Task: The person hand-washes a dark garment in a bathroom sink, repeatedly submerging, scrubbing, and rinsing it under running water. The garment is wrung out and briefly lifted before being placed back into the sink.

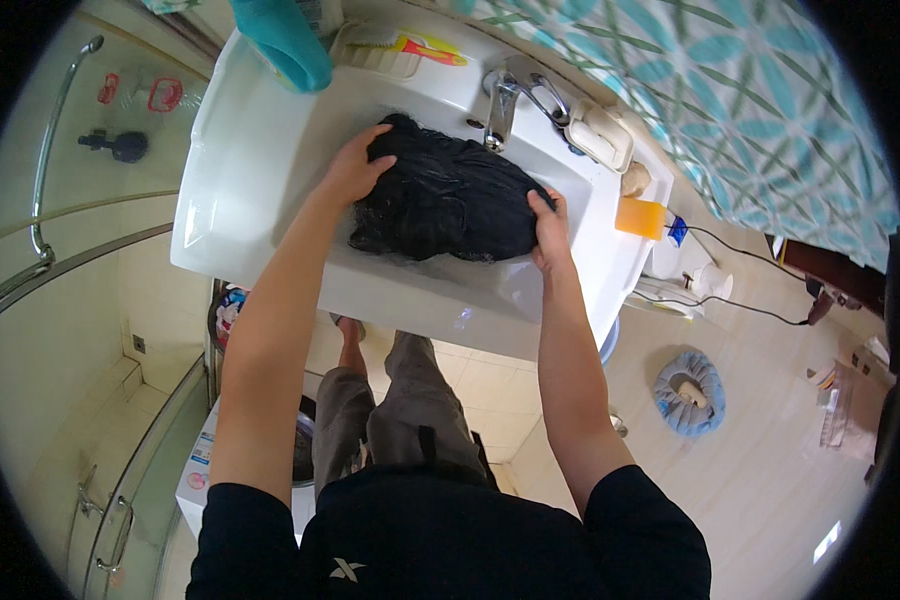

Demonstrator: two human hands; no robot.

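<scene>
So the main thing was a dark cloth point(445, 205), bunched up and wet-looking, lying in the white sink point(232, 215) across the basin, set back from its near edge. The right hand point(551, 228) had the cloth's right end pinched between thumb and fingers. The left hand point(355, 170) was on the other end, thumb and fingers parted against the fabric; honestly couldn't tell if it was gripping a fold or just pressing down.

An orange block point(640, 218) sat at the sink's right edge, with a tan lump point(635, 180) just beyond it. Then toward the far right corner came a pale soap dish point(618, 157) with something whitish in it, too washed out to make out. The chrome faucet point(502, 105) stood at the far edge, its spout over the basin. Near the far left corner, a shallow tray point(370, 62) held a brush with a yellow and orange handle point(435, 52), and a teal bottle point(285, 45) was right beside that.

Way down on the floor, off past the sink's right edge, a round blue-grey pet bed point(708, 410) had a beige object point(691, 393) inside.
</scene>
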